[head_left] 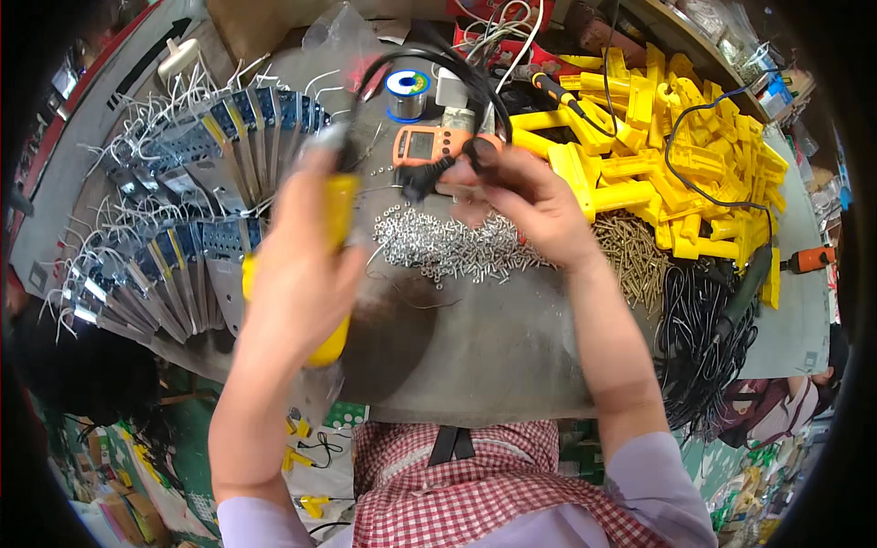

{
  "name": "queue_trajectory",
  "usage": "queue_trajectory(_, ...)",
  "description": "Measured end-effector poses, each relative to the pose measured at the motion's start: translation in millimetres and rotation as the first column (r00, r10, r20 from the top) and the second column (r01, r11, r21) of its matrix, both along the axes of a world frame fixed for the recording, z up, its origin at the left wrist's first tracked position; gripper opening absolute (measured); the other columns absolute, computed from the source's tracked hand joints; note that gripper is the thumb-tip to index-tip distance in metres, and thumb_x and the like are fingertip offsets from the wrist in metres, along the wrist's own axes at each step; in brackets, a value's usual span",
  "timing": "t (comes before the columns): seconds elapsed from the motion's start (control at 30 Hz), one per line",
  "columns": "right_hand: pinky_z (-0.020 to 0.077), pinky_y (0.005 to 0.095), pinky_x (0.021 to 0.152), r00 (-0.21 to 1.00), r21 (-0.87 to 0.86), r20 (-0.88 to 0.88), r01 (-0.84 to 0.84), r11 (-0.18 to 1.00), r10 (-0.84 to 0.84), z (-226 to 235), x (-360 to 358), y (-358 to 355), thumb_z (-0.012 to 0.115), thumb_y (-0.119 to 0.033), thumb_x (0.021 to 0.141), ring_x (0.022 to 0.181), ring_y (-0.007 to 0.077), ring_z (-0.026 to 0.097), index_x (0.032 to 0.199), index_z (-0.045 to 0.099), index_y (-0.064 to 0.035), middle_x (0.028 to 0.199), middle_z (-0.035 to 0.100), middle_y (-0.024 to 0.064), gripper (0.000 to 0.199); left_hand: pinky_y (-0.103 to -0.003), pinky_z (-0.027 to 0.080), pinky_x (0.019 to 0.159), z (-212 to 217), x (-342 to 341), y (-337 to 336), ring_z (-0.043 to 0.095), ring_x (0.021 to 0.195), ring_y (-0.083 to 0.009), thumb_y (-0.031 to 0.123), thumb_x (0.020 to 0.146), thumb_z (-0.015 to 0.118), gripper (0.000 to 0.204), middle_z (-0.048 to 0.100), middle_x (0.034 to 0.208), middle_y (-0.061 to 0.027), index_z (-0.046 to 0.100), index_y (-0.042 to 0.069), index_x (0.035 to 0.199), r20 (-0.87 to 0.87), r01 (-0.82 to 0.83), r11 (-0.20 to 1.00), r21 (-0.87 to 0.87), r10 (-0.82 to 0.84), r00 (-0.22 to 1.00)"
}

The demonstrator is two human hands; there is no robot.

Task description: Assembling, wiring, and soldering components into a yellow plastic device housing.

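Observation:
A yellow glue gun [330, 342], smeared by motion, is gripped in my left hand [301, 242] above the left middle of the table. Its black power cord [416, 55] arches over to the right. My right hand [539, 196] is closed on the gathered cord, with the black plug [427, 176] sticking out to the left of the fingers. Just behind the plug lies an orange meter [425, 144] with a small grey screen. Below my right hand spreads a pile of small silvery metal parts [448, 247].
Metal plates with white wires [183, 265] stand in rows at left. Yellow plastic shells [658, 155] are heaped at right, beside brass-coloured screws [630, 251] and black cords [703, 320]. A solder spool [406, 96] and a yellow-black screwdriver [571, 103] lie farther back.

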State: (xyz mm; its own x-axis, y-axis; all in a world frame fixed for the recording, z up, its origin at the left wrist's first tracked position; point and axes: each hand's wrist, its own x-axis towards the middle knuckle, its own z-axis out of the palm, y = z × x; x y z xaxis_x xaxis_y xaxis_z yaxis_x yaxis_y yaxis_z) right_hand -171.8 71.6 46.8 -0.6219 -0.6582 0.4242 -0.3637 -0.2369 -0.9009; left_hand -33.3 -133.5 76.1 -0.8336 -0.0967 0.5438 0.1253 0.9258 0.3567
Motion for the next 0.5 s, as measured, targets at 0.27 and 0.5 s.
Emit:
queue_trajectory(0.27, 0.0499, 0.0445, 0.083, 0.488, 0.403, -0.854, 0.841, 0.361, -0.182, -58.1, -164.2, -10.5, 0.045, -0.003, 0.078, 0.093, 0.0391, 0.062, 0.093, 0.067, 0.0012, 0.096, 0.065, 0.0236, 0.028, -0.024, 0.049, 0.059, 8.3, 197.7, -29.0, 0.059, 0.071, -0.0117, -0.008, 0.072, 0.057, 0.029, 0.058, 0.083, -0.0061, 0.050, 0.001, 0.099, 0.451, -0.452, 0.267, 0.851, 0.070, 0.890)
queue_trajectory(0.5, 0.0483, 0.0495, 0.083, 0.548, 0.550, -0.835, 0.834, -0.049, -0.039, -52.5, -190.9, -11.7, 0.043, -0.027, 0.089, 0.096, 0.0358, 0.064, 0.099, 0.068, -0.0075, 0.104, 0.067, 0.0173, 0.033, -0.046, 0.043, 0.088, -222.6, 402.5, -107.2, 0.061, 0.082, -0.0309, 0.006, 0.073, 0.060, 0.013, 0.064, 0.081, -0.0128, 0.067, 0.005, 0.085, 0.488, -0.583, 0.724, -0.368, 0.684, 0.542)
